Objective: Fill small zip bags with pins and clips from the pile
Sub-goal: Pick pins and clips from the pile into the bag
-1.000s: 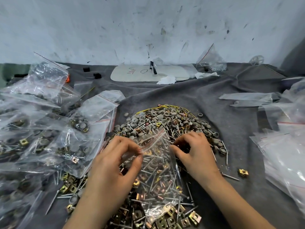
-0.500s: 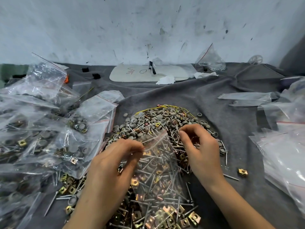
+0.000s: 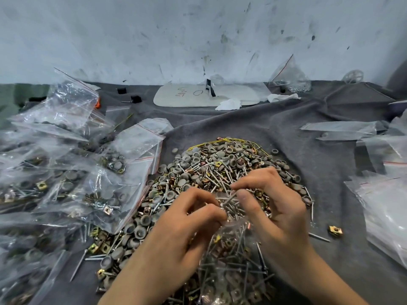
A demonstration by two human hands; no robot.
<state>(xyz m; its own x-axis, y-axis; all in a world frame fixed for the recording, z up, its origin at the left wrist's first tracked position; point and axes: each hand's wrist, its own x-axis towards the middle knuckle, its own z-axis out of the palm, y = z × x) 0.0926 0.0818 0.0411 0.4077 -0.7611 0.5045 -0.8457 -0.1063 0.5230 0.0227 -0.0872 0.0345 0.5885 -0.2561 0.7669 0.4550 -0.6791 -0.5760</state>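
A pile (image 3: 220, 166) of grey caps, metal pins and brass clips lies on the grey cloth in front of me. Over its near part lies a small clear zip bag (image 3: 231, 256) holding pins and clips. My left hand (image 3: 187, 219) pinches the bag's mouth on the left side. My right hand (image 3: 273, 203) pinches a few pins at the bag's opening, with its thumb and fingers curled round them. The bag's lower end is partly hidden by my wrists.
Several filled zip bags (image 3: 72, 172) are heaped at the left. Empty bags (image 3: 383, 208) lie at the right. A white board (image 3: 207, 95) and crumpled tissue (image 3: 229, 104) sit at the back by the wall. One loose brass clip (image 3: 335, 230) lies right of the pile.
My right hand has come back from the pile to the bag's mouth with pins in its fingers. My left hand has kept its pinch on the bag.
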